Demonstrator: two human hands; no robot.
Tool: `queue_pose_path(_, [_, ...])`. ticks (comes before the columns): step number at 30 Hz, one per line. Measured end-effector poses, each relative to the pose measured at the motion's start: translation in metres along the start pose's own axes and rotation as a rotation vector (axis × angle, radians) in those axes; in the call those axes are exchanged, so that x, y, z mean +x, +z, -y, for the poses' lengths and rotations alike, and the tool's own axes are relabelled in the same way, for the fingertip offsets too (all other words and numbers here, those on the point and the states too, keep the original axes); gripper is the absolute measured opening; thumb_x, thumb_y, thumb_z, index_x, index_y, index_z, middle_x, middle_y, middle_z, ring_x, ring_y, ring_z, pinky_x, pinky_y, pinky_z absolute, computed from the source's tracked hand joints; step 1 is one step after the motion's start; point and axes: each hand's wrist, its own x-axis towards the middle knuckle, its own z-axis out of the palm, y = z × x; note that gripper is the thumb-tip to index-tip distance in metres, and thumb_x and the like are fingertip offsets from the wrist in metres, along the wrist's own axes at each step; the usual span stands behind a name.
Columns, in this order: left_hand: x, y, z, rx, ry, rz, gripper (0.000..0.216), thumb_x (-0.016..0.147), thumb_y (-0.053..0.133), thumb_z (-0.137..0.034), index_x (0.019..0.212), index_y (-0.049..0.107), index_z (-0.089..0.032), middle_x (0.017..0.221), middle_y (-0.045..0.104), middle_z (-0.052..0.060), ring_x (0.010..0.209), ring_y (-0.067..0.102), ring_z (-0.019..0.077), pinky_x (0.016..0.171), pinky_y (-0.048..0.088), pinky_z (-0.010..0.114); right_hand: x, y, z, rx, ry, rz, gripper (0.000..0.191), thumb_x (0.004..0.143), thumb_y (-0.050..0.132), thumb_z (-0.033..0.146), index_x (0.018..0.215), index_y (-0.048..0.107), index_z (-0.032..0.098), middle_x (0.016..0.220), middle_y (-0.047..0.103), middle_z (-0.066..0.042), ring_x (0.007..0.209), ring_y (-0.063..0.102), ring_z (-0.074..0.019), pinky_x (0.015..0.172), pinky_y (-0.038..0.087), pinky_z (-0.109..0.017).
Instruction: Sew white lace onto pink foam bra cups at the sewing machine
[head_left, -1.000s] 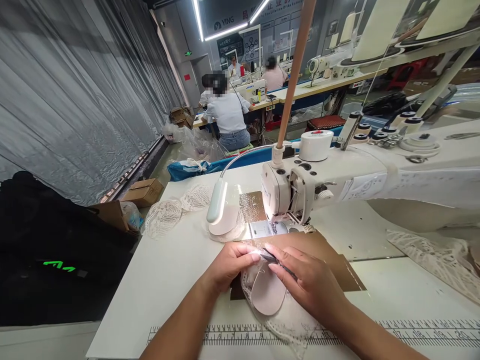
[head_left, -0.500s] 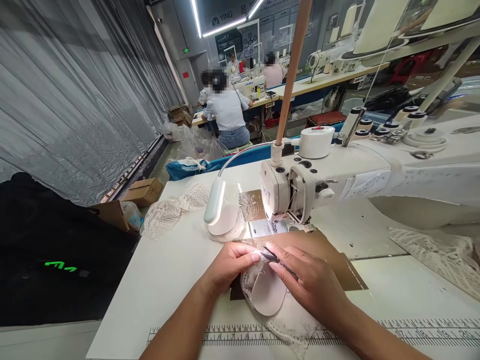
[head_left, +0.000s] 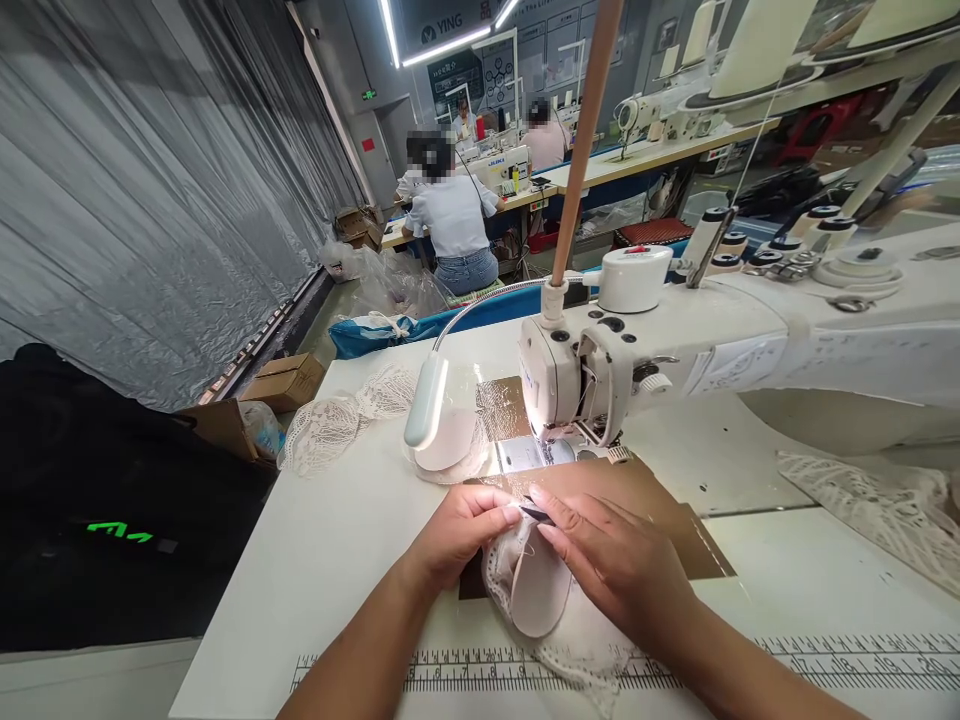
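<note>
Pinched between the thumb and fingers of my left hand (head_left: 476,525) is the upper edge of a white lace bra piece (head_left: 501,577). A smooth oval pad (head_left: 538,592) lies on this piece, with a loose thread end above it. My right hand (head_left: 611,550) is closed around dark thread snips (head_left: 535,514), whose tips point left at the pinched edge, close to my left fingertips. The lower lace spreads over the table toward me. My right hand hides most of the snips' body.
A sewing machine (head_left: 574,375) stands just beyond my hands, with a small lamp (head_left: 427,402) left of its needle. More lace pieces (head_left: 322,432) lie at the left, another (head_left: 870,510) at the right. A printed ruler (head_left: 457,672) runs along the front. Co-workers sit farther back.
The pad has shifted slightly and turned a little more on edge under my hands. Both hands keep nearly the same place, the snips still at the fabric edge.
</note>
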Motion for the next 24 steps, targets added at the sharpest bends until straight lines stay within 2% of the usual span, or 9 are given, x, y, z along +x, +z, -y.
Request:
queue_pose_path(4, [0.0018, -0.0015, 0.0008, 0.025, -0.02, -0.017, 0.028, 0.077, 0.068, -0.038, 0.074, 0.063, -0.01, 0.058, 0.052, 0.0, 0.052, 0.044, 0.0077, 0.051, 0.032, 0.019, 0.0005, -0.0019, -0.001, -0.004, -0.067, 0.016, 0.033, 0.088, 0.048, 0.008, 0.119, 0.059, 0.013, 0.086, 0.068, -0.005, 0.07, 0.057, -0.016, 0.061, 0.041, -0.028])
queue_pose_path(7, [0.0028, -0.0004, -0.0014, 0.028, 0.013, -0.003, 0.027, 0.076, 0.069, -0.036, 0.071, 0.061, -0.011, 0.061, 0.052, -0.001, 0.055, 0.044, 0.0076, 0.053, 0.033, 0.019, 0.0, -0.0027, -0.001, 0.004, -0.084, 0.027, 0.035, 0.086, 0.046, 0.006, 0.117, 0.06, 0.013, 0.086, 0.069, -0.004, 0.068, 0.057, -0.0161, 0.058, 0.042, -0.028])
queue_pose_path(9, [0.0026, 0.0009, -0.0032, 0.016, 0.039, 0.013, 0.025, 0.075, 0.07, -0.034, 0.071, 0.059, -0.011, 0.065, 0.054, 0.0, 0.058, 0.046, 0.0083, 0.056, 0.035, 0.02, -0.0006, -0.0021, -0.0016, 0.036, -0.04, 0.028, 0.033, 0.088, 0.046, 0.009, 0.117, 0.06, 0.013, 0.078, 0.068, -0.003, 0.063, 0.057, -0.0153, 0.055, 0.042, -0.027])
queue_pose_path(11, [0.0021, 0.0018, -0.0043, -0.005, 0.044, 0.031, 0.025, 0.073, 0.072, -0.032, 0.072, 0.056, -0.013, 0.067, 0.056, 0.0, 0.06, 0.048, 0.0089, 0.057, 0.036, 0.02, -0.0015, -0.001, -0.0029, 0.092, 0.069, 0.037, 0.03, 0.09, 0.047, 0.016, 0.117, 0.06, 0.012, 0.072, 0.065, -0.002, 0.06, 0.056, -0.0145, 0.052, 0.043, -0.026])
queue_pose_path(13, [0.002, 0.0016, -0.0042, -0.022, 0.034, 0.039, 0.026, 0.07, 0.074, -0.029, 0.073, 0.054, -0.014, 0.067, 0.056, -0.001, 0.059, 0.048, 0.0087, 0.056, 0.035, 0.019, -0.0026, -0.0002, -0.0044, 0.151, 0.187, 0.053, 0.03, 0.091, 0.047, 0.023, 0.117, 0.06, 0.012, 0.076, 0.066, -0.004, 0.064, 0.059, -0.0148, 0.056, 0.046, -0.025])
queue_pose_path(15, [0.0025, 0.0008, -0.0034, -0.018, 0.021, 0.039, 0.026, 0.069, 0.074, -0.029, 0.074, 0.053, -0.014, 0.067, 0.056, -0.001, 0.058, 0.048, 0.0085, 0.055, 0.034, 0.019, -0.0034, -0.0004, -0.0054, 0.19, 0.241, 0.067, 0.031, 0.092, 0.047, 0.027, 0.116, 0.06, 0.012, 0.084, 0.067, -0.006, 0.072, 0.062, -0.0157, 0.062, 0.048, -0.025])
queue_pose_path(17, [0.0034, -0.0001, -0.0027, 0.003, 0.006, 0.035, 0.025, 0.07, 0.073, -0.03, 0.076, 0.056, -0.013, 0.067, 0.057, 0.0, 0.058, 0.049, 0.0088, 0.055, 0.035, 0.019, -0.0037, -0.0017, -0.0053, 0.205, 0.252, 0.088, 0.032, 0.092, 0.046, 0.028, 0.115, 0.061, 0.013, 0.081, 0.067, -0.005, 0.07, 0.062, -0.0154, 0.061, 0.048, -0.025])
queue_pose_path(21, [0.0041, -0.0003, -0.0024, 0.029, -0.013, 0.024, 0.026, 0.074, 0.07, -0.035, 0.08, 0.062, -0.011, 0.067, 0.058, 0.002, 0.058, 0.049, 0.0095, 0.055, 0.037, 0.02, -0.0033, -0.0047, -0.0038, 0.172, 0.238, 0.141, 0.033, 0.093, 0.043, 0.031, 0.116, 0.061, 0.015, 0.065, 0.059, -0.001, 0.055, 0.055, -0.0131, 0.049, 0.042, -0.023])
queue_pose_path(24, [0.0034, 0.0002, -0.0023, 0.028, 0.0, 0.021, 0.03, 0.074, 0.07, -0.039, 0.077, 0.064, -0.01, 0.065, 0.057, 0.002, 0.057, 0.049, 0.0094, 0.055, 0.037, 0.02, -0.004, -0.0046, -0.0038, 0.137, 0.2, 0.143, 0.033, 0.093, 0.043, 0.03, 0.117, 0.061, 0.015, 0.062, 0.056, 0.0, 0.052, 0.052, -0.0122, 0.049, 0.039, -0.023])
